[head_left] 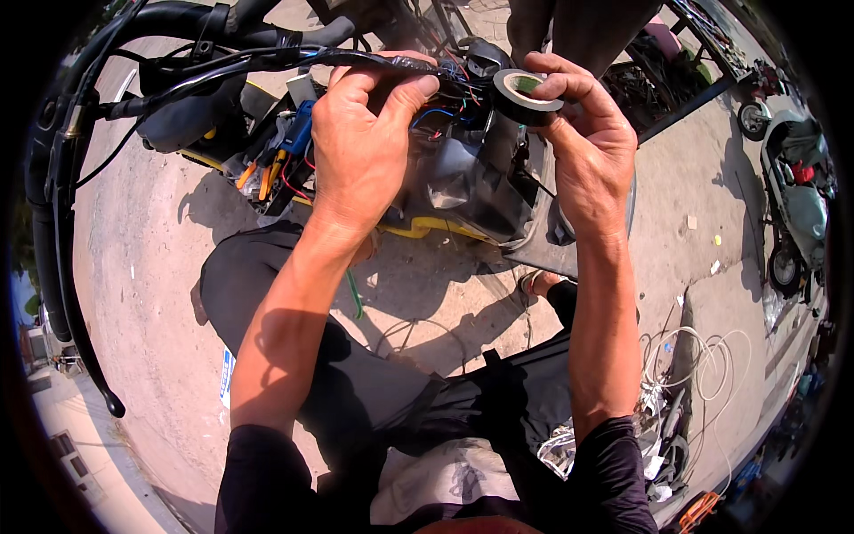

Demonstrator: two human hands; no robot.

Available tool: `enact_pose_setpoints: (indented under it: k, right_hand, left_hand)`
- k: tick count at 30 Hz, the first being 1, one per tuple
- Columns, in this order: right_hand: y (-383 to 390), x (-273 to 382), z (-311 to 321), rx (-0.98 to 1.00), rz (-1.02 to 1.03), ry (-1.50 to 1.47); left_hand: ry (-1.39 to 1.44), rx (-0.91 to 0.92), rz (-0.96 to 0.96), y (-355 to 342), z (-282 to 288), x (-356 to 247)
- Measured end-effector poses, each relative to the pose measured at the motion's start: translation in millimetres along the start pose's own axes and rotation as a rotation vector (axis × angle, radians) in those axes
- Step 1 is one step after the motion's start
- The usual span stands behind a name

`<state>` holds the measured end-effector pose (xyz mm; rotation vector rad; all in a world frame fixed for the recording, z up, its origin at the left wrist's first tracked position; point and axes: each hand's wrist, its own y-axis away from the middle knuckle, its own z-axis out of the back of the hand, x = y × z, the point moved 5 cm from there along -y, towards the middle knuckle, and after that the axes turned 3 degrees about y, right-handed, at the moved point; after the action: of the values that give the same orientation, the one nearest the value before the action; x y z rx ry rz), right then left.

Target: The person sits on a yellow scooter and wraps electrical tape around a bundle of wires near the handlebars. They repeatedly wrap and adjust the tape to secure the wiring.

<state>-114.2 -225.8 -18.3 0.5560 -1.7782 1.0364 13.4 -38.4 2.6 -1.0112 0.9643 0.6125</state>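
My left hand pinches a black-wrapped wire bundle at the top centre, with thinner coloured wires fanning out beside my thumb. My right hand grips a roll of black tape with a pale green core, held right of the exposed wires. Below them are dark vehicle body parts with a yellow panel. Tools with blue, yellow and orange handles lie left of my left hand.
A black handlebar with cables runs along the upper left. A scooter stands far right, near a dark metal frame. Coiled white cable lies at lower right. Another person's dark legs are at the top.
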Motion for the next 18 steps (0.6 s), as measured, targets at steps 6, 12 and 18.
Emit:
enact_pose_setpoints:
  k: [6,12,18]
  right_hand:
    - [-0.9,-11.8,1.6,0.008,-0.102,-0.211]
    - [-5.2,-22.0,9.9,0.08,-0.16,-0.409]
    - [-5.7,-22.3,10.4,0.006,-0.241,-0.473]
  left_hand:
    - [0.0,-0.012,0.01,-0.1,1.2,2.0]
    - [-0.029,0.004,-0.056,-0.2,-0.8,2.2]
    - [-0.003,0.001,-0.033,0.5,0.6,1.6]
